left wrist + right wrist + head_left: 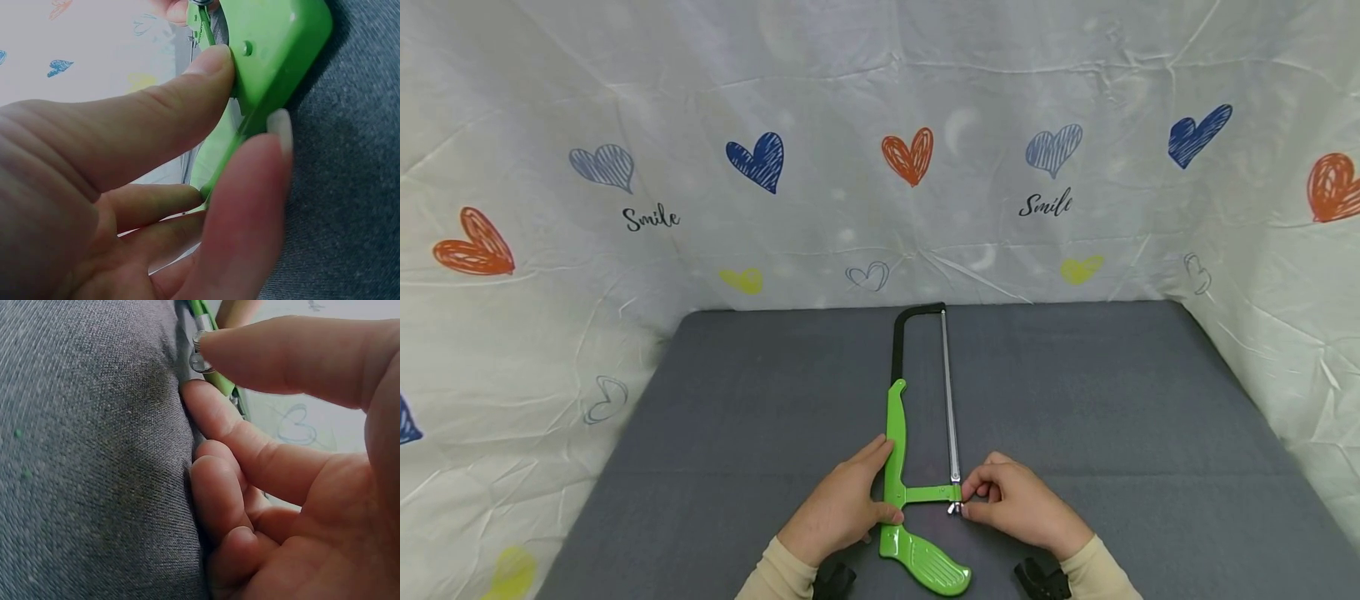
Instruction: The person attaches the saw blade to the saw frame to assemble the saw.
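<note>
Bright green and black, a hacksaw with a ribbed grip (896, 417) lies lengthwise on the table, its green pistol-shaped handle (934, 565) towards the person and its black bent bar (897, 350) reaching the far edge. A thin silver blade (950, 400) runs along its right side, down to a green crossbar (928, 494) with a small silver wing nut (954, 507) at its outer end.

The left hand (842, 500) holds the green body, thumb near the crossbar's base and fingers along the outer side. The right hand (1022, 500) has thumb and index finger close together at the crossbar's end, other fingers curled; its thumb tip touches the wing nut, though whether the index finger pinches it I cannot tell.

Cream sleeves (1097, 567) cover both forearms, with black devices (1041, 579) beneath the wrists. Dark grey cloth (760, 400) covers the table. Around it hangs creased white sheeting (850, 50) printed with coloured hearts (907, 157) and black "Smile" lettering (651, 218).
</note>
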A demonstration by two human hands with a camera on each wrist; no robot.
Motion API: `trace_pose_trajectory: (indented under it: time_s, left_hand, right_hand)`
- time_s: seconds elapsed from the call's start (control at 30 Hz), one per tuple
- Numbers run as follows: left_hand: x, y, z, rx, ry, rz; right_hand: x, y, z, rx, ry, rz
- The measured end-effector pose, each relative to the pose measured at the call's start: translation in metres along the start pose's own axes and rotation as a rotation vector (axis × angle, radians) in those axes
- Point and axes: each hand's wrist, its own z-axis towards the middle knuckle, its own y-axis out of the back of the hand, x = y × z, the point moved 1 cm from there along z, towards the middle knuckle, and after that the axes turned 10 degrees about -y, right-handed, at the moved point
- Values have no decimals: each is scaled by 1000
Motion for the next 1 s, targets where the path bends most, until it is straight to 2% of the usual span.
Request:
trace_pose_trajectory:
  time_s: [0.2, 0.43, 0.77, 1.0]
  left_hand:
    - [0, 0, 0, -4, -2, 4]
    - [1, 0, 0, -2, 1, 3]
    - [1, 0, -1, 0, 4, -1]
    - [2, 0, 0, 2, 14, 8]
  right_hand:
    - [2, -1, 0, -20, -35, -28]
    - [3, -5, 2, -69, -12, -84]
    - [5, -6, 0, -37, -69, -43]
    - [7, -11, 2, -90, -114, -77]
